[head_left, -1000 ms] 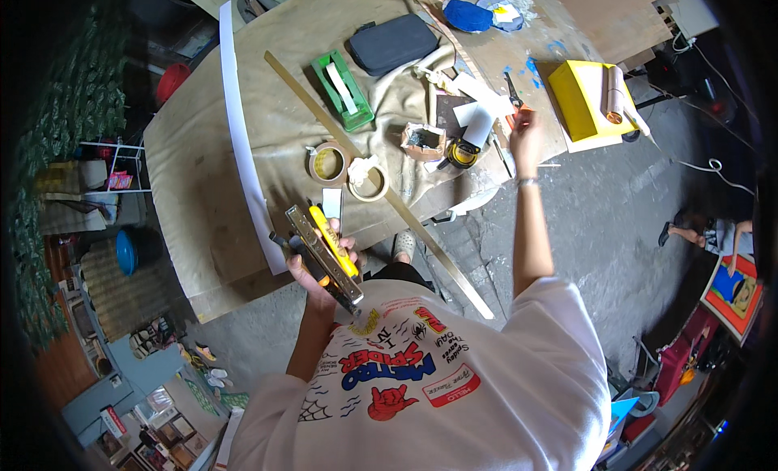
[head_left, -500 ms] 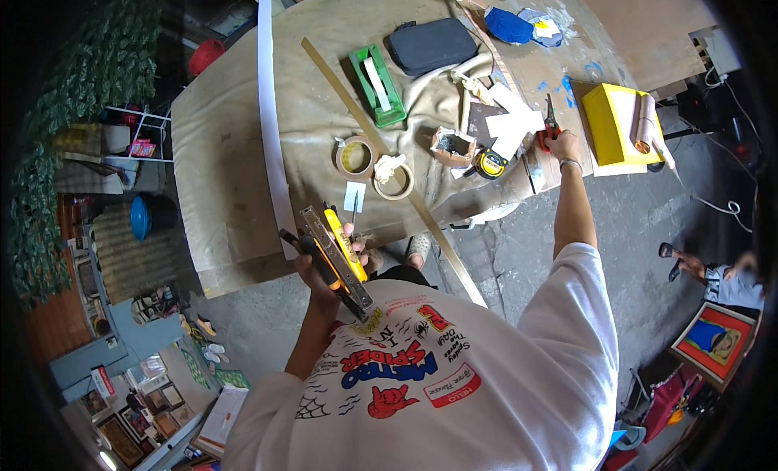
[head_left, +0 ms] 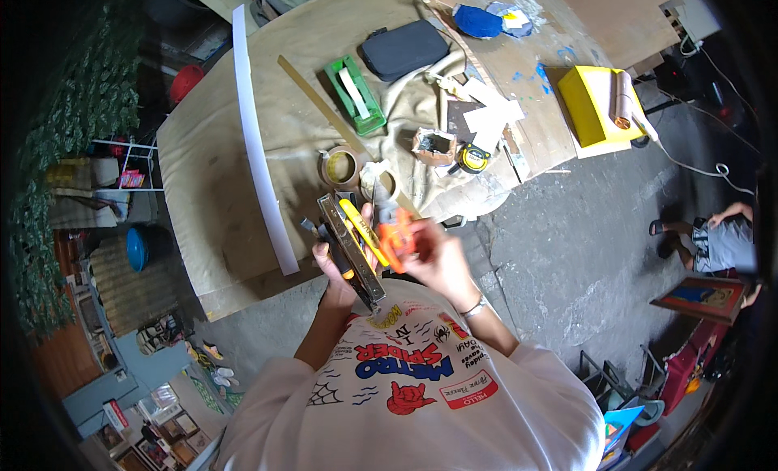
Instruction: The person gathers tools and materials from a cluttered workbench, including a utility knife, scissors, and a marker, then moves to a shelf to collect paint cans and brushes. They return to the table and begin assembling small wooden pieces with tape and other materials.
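Observation:
My left hand (head_left: pixel 331 270) grips a bundle of tools in front of my shirt. The bundle has a long metal stapler-like bar (head_left: pixel 350 246), a yellow utility knife (head_left: pixel 363 230) and a dark tool with an orange part. Close beside it, my right hand (head_left: pixel 444 264) is closed on orange-handled scissors (head_left: pixel 397 237), blurred by motion, their blades pointing toward the table. Just beyond the hands lie a brown tape roll (head_left: pixel 339 168) and a pale tape roll (head_left: pixel 391 181), the latter partly covered by the scissors.
On the cloth-covered table (head_left: pixel 203 130) are a white strip (head_left: pixel 258 139), a long ruler-like strip (head_left: pixel 316 98), a green tape dispenser (head_left: pixel 355 96), a dark pouch (head_left: pixel 403 49), a tape measure (head_left: pixel 472 158) and a cut box (head_left: pixel 433 147). A yellow box (head_left: pixel 579 106) stands right. Another person (head_left: pixel 721 240) is far right.
My right hand has lifted the scissors off the table's right side and brought them left and nearer, beside my left hand. My left hand still holds the tool bundle.

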Demonstrator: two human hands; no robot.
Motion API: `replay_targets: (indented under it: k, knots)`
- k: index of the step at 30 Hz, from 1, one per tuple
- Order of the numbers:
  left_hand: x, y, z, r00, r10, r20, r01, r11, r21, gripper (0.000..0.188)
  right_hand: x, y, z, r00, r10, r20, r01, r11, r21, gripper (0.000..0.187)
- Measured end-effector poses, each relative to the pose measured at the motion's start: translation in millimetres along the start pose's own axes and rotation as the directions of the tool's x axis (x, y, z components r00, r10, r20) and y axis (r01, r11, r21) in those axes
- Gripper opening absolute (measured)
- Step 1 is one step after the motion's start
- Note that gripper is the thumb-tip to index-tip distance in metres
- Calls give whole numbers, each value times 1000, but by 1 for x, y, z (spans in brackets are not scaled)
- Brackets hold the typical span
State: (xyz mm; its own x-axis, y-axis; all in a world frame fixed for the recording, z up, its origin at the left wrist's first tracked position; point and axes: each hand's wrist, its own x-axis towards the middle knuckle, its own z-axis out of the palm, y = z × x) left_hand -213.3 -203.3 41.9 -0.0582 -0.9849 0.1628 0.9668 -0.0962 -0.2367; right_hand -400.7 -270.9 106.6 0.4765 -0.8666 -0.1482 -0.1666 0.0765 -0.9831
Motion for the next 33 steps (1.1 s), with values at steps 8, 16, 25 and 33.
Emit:
replay_targets:
  k: [8,16,25,33]
  knots:
    - [1,11,-17,955,249,-161,-167,899,404,78,-3,-48,16,972,-194,134,236,822,-518,35]
    - [-31,30,-41,996,87,-2,-83,957,280,68,48,-7,-14,944,-327,44,310,836,-454,19]
    - [-51,43,2,987,-124,100,77,921,383,82,128,175,-78,959,-247,142,204,248,-947,19]
    - [-72,35,10,992,-18,129,-28,937,349,81,131,169,-104,906,-404,-129,201,677,-708,9]
